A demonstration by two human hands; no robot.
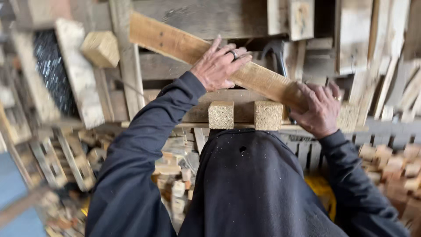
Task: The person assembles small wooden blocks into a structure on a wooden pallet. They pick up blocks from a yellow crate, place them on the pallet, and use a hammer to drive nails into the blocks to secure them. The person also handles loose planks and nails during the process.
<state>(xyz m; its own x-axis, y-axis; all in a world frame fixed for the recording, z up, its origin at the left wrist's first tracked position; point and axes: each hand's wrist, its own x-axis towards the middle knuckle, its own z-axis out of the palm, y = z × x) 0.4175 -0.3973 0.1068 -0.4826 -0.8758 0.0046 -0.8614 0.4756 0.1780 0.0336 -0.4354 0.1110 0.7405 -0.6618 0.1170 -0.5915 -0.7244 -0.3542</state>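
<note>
Pallet board point(188, 46) being worked free: left hand point(218, 64) lies flat atop it, fingers unclenched; right hand point(321, 109) clamps its lower end above the chipboard blocks point(244, 115); next, a firm two-handed pull.

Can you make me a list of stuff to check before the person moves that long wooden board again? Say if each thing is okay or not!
1. Left hand on the long wooden board: ok, it lies flat on top, fingers spread.
2. Right hand on the board's lower end: ok, fingers wrap over it.
3. Board sitting level: not ok, it slants down from upper left to lower right.
4. Two pressed-wood blocks under the board: ok, side by side, flat ends facing the camera.
5. Nails sticking out of the board: cannot tell, only small dark spots show.
6. Dark curved tool behind the board: cannot tell if it touches the board.
</note>
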